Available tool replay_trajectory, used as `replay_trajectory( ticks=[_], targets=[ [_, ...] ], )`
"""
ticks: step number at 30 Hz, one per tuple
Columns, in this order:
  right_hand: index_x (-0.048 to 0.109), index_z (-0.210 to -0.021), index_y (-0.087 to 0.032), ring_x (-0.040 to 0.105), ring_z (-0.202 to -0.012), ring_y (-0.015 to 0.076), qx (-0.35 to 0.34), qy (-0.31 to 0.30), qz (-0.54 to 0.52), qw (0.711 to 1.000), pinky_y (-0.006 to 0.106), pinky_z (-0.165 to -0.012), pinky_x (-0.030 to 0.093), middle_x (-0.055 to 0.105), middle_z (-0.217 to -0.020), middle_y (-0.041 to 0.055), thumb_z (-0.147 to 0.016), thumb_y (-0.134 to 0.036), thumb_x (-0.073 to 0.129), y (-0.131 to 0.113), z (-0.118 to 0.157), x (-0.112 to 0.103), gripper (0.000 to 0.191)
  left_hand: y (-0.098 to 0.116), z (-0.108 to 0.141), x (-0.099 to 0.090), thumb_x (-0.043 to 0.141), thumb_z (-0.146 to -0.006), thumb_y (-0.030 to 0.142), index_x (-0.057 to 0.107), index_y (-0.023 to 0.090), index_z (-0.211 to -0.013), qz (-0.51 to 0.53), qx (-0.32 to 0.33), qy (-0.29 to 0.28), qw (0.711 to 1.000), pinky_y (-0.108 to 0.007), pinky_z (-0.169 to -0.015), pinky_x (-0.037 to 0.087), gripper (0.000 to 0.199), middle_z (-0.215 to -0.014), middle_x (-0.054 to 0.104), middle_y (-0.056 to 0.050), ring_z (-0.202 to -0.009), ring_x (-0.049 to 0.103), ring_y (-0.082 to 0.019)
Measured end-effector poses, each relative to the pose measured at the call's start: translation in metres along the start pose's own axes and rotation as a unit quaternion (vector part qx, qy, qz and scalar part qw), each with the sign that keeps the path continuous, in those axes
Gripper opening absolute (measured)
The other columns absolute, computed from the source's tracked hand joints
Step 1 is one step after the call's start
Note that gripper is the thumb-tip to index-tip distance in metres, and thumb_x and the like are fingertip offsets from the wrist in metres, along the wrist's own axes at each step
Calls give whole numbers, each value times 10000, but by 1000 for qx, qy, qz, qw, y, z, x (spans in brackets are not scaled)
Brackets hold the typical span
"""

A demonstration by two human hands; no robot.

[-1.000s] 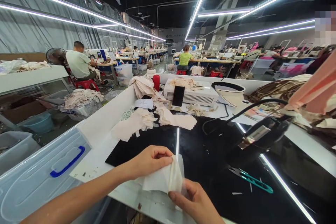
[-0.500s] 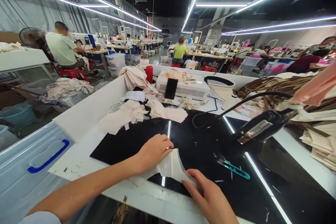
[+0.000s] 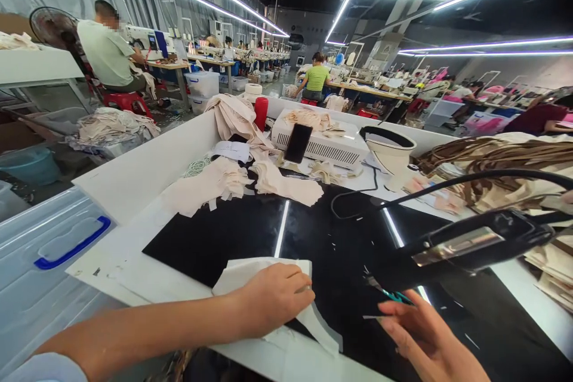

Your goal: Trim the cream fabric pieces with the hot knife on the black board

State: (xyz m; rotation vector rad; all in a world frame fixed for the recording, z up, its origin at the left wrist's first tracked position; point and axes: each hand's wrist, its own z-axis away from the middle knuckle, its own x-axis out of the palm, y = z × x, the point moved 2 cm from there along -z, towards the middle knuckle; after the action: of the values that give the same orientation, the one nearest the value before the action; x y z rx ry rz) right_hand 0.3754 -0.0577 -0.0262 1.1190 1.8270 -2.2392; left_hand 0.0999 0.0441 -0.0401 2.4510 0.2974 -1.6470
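A pale fabric piece (image 3: 242, 271) with a curved edge lies flat at the near edge of the black mat (image 3: 192, 245). My left hand (image 3: 282, 298) rests on it with curled fingers, gripping it near its right side; the exact pinch is hidden. At the right, my right hand (image 3: 425, 334) hovers over the mat, thumb and fingers apart, with nothing visibly held. Its fingertips are beside the teal thread snips (image 3: 396, 295), partly covering them. A thin white scrap (image 3: 370, 317) shows by the thumb tip.
A black device with a metal plate (image 3: 456, 245) and cable overhangs the mat's right side. Cut fabric stacks (image 3: 290, 185), a phone (image 3: 298, 143) and a white vented box (image 3: 322, 137) stand behind. Brown-edged pieces (image 3: 496, 161) are heaped right. A clear bin (image 3: 54, 304) is left.
My right hand has let go of the fabric piece and moved right to the snips. My left hand has shifted slightly down and right, and the fabric now lies flatter. The view has shifted.
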Motion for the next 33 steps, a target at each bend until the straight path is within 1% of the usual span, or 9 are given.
replay_trajectory(
  ticks=[3,4,6,9,12,17,23,29,33],
  targets=[
    [596,-1298,-266,757,-1030,311,-70,49,-65,994,396,-846,648,748,-1210,93,-672,-623,842,-26,-15,-4,761,5,-2,0,563,-971,33,613,161,-1010,19,24,20,999,-302,-851,510,142,-1029,673,-86,-956,634,-194],
    [597,-1284,-275,731,-1131,312,-111,53,-109,986,404,-934,625,727,-1275,89,-699,-573,848,-40,-17,-1,703,6,-2,0,557,-977,35,616,160,-1005,24,28,29,999,-297,-847,509,141,-1019,675,-85,-948,636,-191],
    [596,-1276,-291,685,-1239,321,-190,75,-183,962,422,-995,600,701,-1348,81,-690,-479,887,-69,-18,8,681,7,-5,-1,546,-989,42,621,156,-993,33,34,42,998,-292,-839,506,136,-1003,675,-85,-929,637,-185],
    [580,-1305,-303,745,-1078,277,-240,107,-256,930,456,-935,610,722,-1279,53,-762,-375,865,-105,-18,26,617,4,-10,-3,533,-997,51,624,149,-965,43,37,48,997,-290,-811,499,137,-973,667,-83,-889,627,-181],
    [542,-1404,-280,717,-746,176,-259,170,-313,898,388,-782,599,743,-974,-22,-806,-299,844,-125,-20,42,670,-1,-17,-5,545,-986,45,619,146,-925,31,29,36,998,-289,-754,488,139,-923,646,-73,-847,600,-180],
    [536,-1391,-266,658,-671,143,-281,163,-339,883,330,-690,568,706,-842,-62,-781,-209,859,-136,-28,61,693,-4,-22,-1,636,-972,133,603,142,-881,-2,22,10,1000,-306,-641,447,97,-843,574,-49,-766,533,-189],
    [584,-1267,-254,609,-632,145,-271,162,-409,856,317,-569,574,664,-797,-50,-785,-305,809,-133,-34,71,535,2,-13,10,586,-987,83,574,154,-813,-23,19,37,999,-302,-619,415,189,-789,518,-31,-737,495,-176],
    [583,-1206,-250,565,-595,142,-266,137,-432,851,292,-510,541,636,-756,-52,-768,-398,812,-131,-39,78,515,8,-11,2,589,-972,39,597,146,-807,-28,19,61,998,-299,-630,439,197,-769,534,-27,-730,505,-172],
    [604,-1190,-253,553,-572,141,-268,118,-439,849,289,-493,520,627,-744,-52,-762,-456,817,-131,-40,81,519,9,-12,-2,607,-982,83,600,143,-801,-17,1,66,998,-295,-623,465,191,-762,540,-24,-729,530,-173]
  ],
)
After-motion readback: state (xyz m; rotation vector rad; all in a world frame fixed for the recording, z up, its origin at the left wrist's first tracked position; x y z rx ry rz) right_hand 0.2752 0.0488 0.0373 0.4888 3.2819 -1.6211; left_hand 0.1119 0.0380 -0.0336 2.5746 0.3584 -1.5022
